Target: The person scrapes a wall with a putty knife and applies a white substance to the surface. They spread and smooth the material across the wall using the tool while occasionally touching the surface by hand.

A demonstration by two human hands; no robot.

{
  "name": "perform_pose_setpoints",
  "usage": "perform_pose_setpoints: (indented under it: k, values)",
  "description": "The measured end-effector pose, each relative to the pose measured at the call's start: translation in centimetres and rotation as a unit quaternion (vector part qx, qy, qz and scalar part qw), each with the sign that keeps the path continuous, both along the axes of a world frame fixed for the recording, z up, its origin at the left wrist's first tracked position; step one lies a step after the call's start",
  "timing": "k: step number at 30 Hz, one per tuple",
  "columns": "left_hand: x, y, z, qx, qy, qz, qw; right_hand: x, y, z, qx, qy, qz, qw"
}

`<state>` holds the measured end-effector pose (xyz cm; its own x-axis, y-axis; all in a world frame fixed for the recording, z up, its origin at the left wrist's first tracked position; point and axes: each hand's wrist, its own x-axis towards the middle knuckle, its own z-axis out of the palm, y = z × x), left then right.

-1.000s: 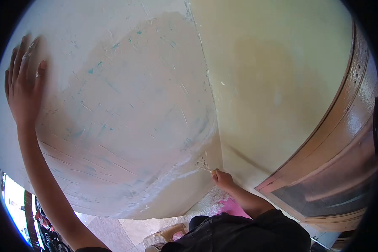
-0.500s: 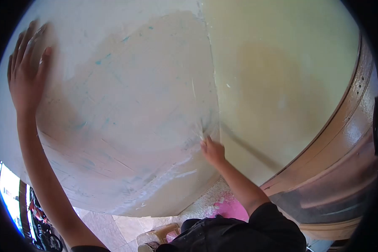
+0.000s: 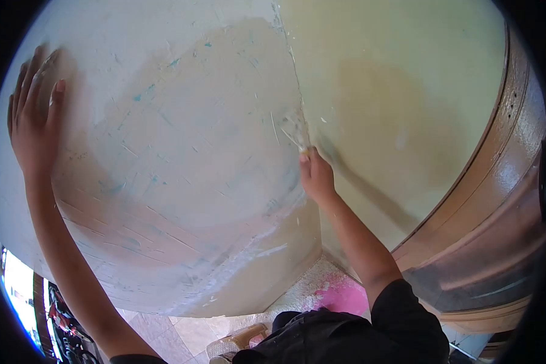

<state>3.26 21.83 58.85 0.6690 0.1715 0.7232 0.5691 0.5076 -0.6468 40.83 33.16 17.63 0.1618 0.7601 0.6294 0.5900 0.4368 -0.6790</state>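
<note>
The right hand (image 3: 318,177) is clenched around the handle of a scraper (image 3: 293,130), which is at the white wall (image 3: 182,145), just beside the corner; its long axis slants, blade pointing up and slightly left. The left hand (image 3: 36,136) rests unclenched on this wall, while white bits (image 3: 300,290) lie beside a pink patch (image 3: 347,297) below.

Rough Matt Beside Gloss

From my remote station I am finding the pale wall (image 3: 182,139) looking like matt plaster, rough and scored. The yellow-green wall (image 3: 400,133) is appearing smoother, nearly matt. The brown door (image 3: 467,203) is looking wooden, showing glossy highlights. The sleeve (image 3: 406,312) is reading as dull black cloth.
</note>
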Motion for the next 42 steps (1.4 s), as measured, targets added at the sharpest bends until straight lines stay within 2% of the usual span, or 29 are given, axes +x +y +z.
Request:
perform_pose_setpoints:
  k: [1, 3, 5, 6, 8, 10, 11, 13, 15, 16, 18, 22, 24, 25, 27, 29, 30, 32, 33, 35, 36, 37, 39, 42]
  values:
    - [-0.3, 0.2, 0.0, 0.002, 0.0, -0.009, 1.0, -0.2, 0.1, -0.1, -0.001, 0.002, -0.001, 1.0]
    - [-0.6, 0.3, 0.1, 0.003, 0.002, -0.017, 1.0, -0.8, 0.4, -1.0, -0.123, -0.103, -0.024, 0.987]
    - [-0.6, 0.2, 0.1, 0.012, -0.007, 0.02, 1.0, -0.3, -0.4, -9.1, -0.209, -0.146, 0.023, 0.967]
    - [0.0, 0.1, -0.1, 0.014, -0.008, 0.019, 1.0, -0.2, -1.5, -14.5, -0.253, -0.159, 0.01, 0.954]
    - [1.8, -0.3, -0.8, 0.024, -0.014, -0.012, 1.0, 0.9, -5.7, -21.2, -0.329, -0.158, 0.04, 0.93]
    - [1.5, -0.2, -0.8, 0.037, -0.022, 0.0, 0.999, 2.0, -8.2, -25.0, -0.337, -0.133, 0.042, 0.931]
    - [1.4, -0.1, -0.8, 0.042, -0.029, 0.011, 0.999, 2.1, -7.9, -24.4, -0.337, -0.133, 0.042, 0.931]
    - [1.2, -0.1, -0.6, 0.035, -0.032, 0.016, 0.999, 3.2, -6.3, -21.6, -0.254, -0.061, 0.015, 0.965]
    - [0.8, 0.1, -0.4, 0.027, -0.036, 0.02, 0.999, 3.4, -3.1, -14.1, -0.118, -0.033, 0.011, 0.992]
    - [0.5, 0.2, -0.4, 0.024, -0.031, 0.027, 0.999, 3.4, -1.4, -10.2, -0.055, -0.047, 0.011, 0.997]
    - [0.4, 0.2, -0.4, 0.021, -0.024, 0.036, 0.999, 2.8, 0.7, -2.4, 0.001, -0.027, 0.008, 1.0]
    - [0.5, 0.0, -0.3, 0.012, -0.008, 0.015, 1.0, 1.3, 1.6, 9.9, 0.13, 0.068, 0.07, 0.987]
    - [0.4, -0.1, -0.1, 0.016, -0.004, 0.023, 1.0, 0.8, 0.9, 15.2, 0.126, 0.062, 0.096, 0.985]
    - [0.4, -0.3, 0.0, 0.01, 0.003, 0.032, 0.999, 0.4, 1.5, 17.4, 0.162, 0.043, 0.073, 0.983]
    - [0.5, -0.2, 0.2, 0.0, 0.011, 0.042, 0.999, 0.2, 1.8, 19.2, 0.194, 0.024, 0.05, 0.979]
    - [0.5, -0.3, 0.3, -0.002, 0.018, 0.021, 1.0, 0.2, 1.7, 19.8, 0.129, -0.049, 0.023, 0.99]
    - [0.5, -0.3, 0.1, -0.002, 0.016, 0.023, 1.0, 0.2, 2.1, 17.8, 0.086, -0.064, 0.016, 0.994]
    - [0.8, -0.4, 0.0, -0.006, 0.011, 0.021, 1.0, 0.4, 3.1, 8.7, 0.017, -0.089, 0.014, 0.996]
    - [0.9, -0.5, -0.1, -0.002, 0.009, 0.024, 1.0, 0.5, 2.8, 2.5, -0.014, -0.1, 0.004, 0.995]
    - [0.9, -0.6, -0.2, 0.012, -0.009, 0.046, 0.999, 1.0, 0.4, -11.0, -0.206, -0.061, 0.027, 0.976]
    - [0.7, -0.5, -0.4, 0.015, -0.01, 0.048, 0.999, 1.5, -2.4, -15.5, -0.246, -0.062, 0.04, 0.967]
    - [0.7, -0.3, -0.4, 0.018, -0.018, 0.04, 0.999, 1.7, -4.2, -22.6, -0.234, -0.064, 0.02, 0.97]
    - [0.8, -0.1, -0.4, 0.024, -0.023, 0.03, 0.999, 2.3, -8.5, -26.0, -0.29, -0.023, 0.04, 0.956]
    - [1.4, -0.3, -0.5, 0.018, -0.027, 0.029, 0.999, 3.6, -9.8, -25.4, -0.277, 0.05, 0.033, 0.959]
